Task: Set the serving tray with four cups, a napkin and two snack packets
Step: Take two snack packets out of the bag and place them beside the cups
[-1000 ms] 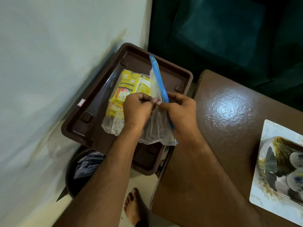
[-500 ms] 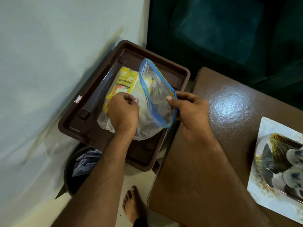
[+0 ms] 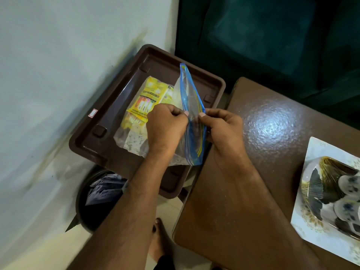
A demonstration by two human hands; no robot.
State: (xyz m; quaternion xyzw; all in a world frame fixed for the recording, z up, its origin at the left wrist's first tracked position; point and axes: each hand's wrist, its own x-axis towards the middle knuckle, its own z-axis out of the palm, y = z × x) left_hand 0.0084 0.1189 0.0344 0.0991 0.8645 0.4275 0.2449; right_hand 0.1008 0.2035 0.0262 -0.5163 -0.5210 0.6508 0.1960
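Yellow snack packets (image 3: 145, 102) lay inside a clear zip bag (image 3: 191, 121) over the brown serving tray (image 3: 109, 106), left hand (image 3: 165, 129) and right hand (image 3: 224, 127) each pinched the bag's blue-edged mouth, brown table (image 3: 243, 172) just right, dark bin (image 3: 93, 197) below.

Brown tray (image 3: 101, 121), yellow snack packets (image 3: 145, 100) in clear bag (image 3: 191, 106)

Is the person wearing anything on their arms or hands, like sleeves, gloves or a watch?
No. The left hand and the right hand are both bare, with no gloves and no rings that show. Both forearms are bare too: no sleeves, watch or bracelet appear as far up as the picture reaches. The fingers have short, plain nails.
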